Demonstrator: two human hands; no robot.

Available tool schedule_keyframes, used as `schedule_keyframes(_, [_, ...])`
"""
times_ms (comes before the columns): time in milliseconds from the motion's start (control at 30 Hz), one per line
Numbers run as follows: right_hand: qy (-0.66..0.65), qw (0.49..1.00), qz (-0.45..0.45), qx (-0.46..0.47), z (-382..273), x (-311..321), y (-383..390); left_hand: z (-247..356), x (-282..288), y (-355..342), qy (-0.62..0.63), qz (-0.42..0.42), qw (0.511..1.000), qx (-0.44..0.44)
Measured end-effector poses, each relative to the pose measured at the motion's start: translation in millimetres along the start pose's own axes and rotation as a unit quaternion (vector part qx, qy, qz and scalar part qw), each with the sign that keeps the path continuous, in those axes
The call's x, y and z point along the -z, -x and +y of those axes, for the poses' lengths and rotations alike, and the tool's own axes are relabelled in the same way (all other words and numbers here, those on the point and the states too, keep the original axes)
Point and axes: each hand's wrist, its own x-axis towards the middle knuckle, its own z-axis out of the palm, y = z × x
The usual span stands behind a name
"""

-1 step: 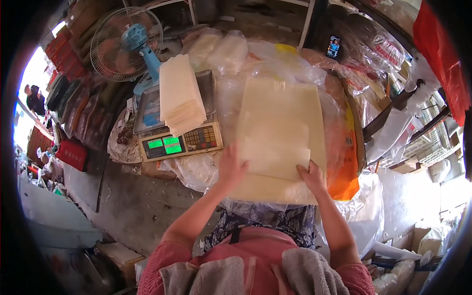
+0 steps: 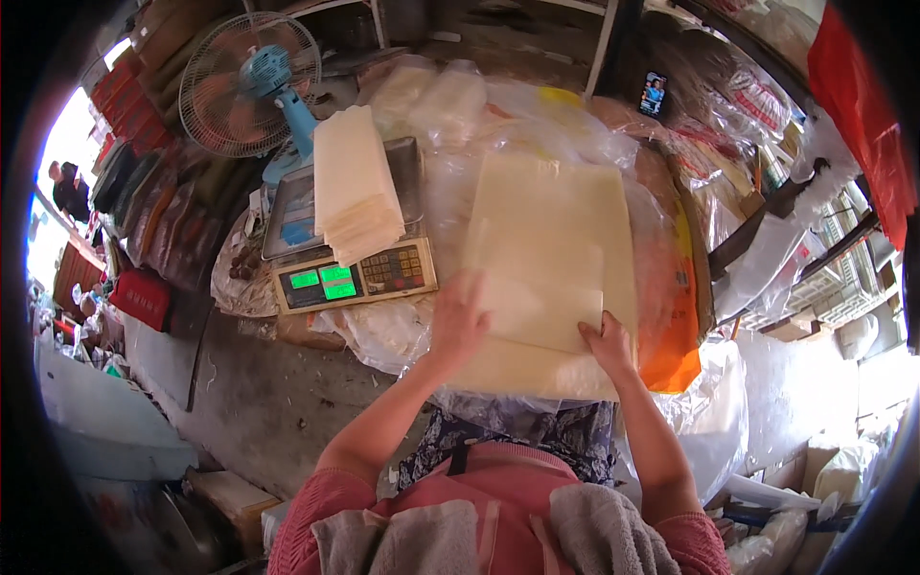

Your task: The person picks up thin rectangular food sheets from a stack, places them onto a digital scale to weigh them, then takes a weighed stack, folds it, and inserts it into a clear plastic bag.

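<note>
Head view: a large, pale yellow rectangular sheet of material I cannot identify is lying on a plastic-covered surface, directly in front of the person. Near the middle of this large sheet, a smaller cream rectangular piece is resting on top, lying between the two hands. The hands are staying apart: the bare left hand, slightly blurred, is spreading its fingers over the large sheet's left side, at the smaller piece's left edge, and is holding nothing in a closed grip. On the large sheet's right side, the bare right hand is laying its thumb over the smaller piece's lower right corner; whether its fingers are clamping from beneath, I cannot tell.

Left of the large sheet, a gold-framed digital scale with green displays is carrying a tall, cream stack of folded sheets. Farther left and beyond the large sheet, a blue fan with a round wire cage is standing. Right of the large sheet, bright orange plastic is hanging over the surface's edge. Beyond its far right corner, a black phone with a lit screen is standing upright.
</note>
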Motion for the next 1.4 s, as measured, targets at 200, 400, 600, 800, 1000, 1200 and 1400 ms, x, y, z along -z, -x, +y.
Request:
schedule_keyframes(200, [0.184, 0.967, 0.052, 0.166, -37.2, -8.7, 0.1, -43.5, -20.5, 26.5, -0.060, -0.137, 0.973, -0.178])
schedule_keyframes(400, [0.360, 0.896, -0.134, 0.222, 5.7, 15.6, 0.7, -58.8, -52.0, -13.8, -0.104, -0.039, 0.949, -0.296])
schedule_keyframes(600, [0.225, 0.964, -0.138, -0.038, -47.5, 47.3, 22.7, -22.5, 40.9, -18.9, 0.197, -0.259, 0.944, 0.056])
schedule_keyframes(800, [0.021, 0.999, 0.026, -0.025, 47.4, 13.7, -69.3, -19.8, -50.5, -45.0, -0.097, 0.041, 0.994, -0.013])
schedule_keyframes(1000, [0.327, 0.912, 0.116, 0.217, -41.0, 6.9, -31.3, -8.8, -51.2, -35.7, -0.066, -0.174, 0.982, -0.001])
schedule_keyframes(1200, [0.467, 0.861, 0.056, 0.194, 19.6, -32.1, -56.9, -20.7, -71.6, -26.4, -0.113, -0.101, 0.988, -0.041])
schedule_keyframes(1400, [-0.156, 0.987, 0.007, -0.027, 5.9, 11.4, -45.0, 20.7, -29.3, -40.6, -0.103, -0.268, 0.957, 0.039])
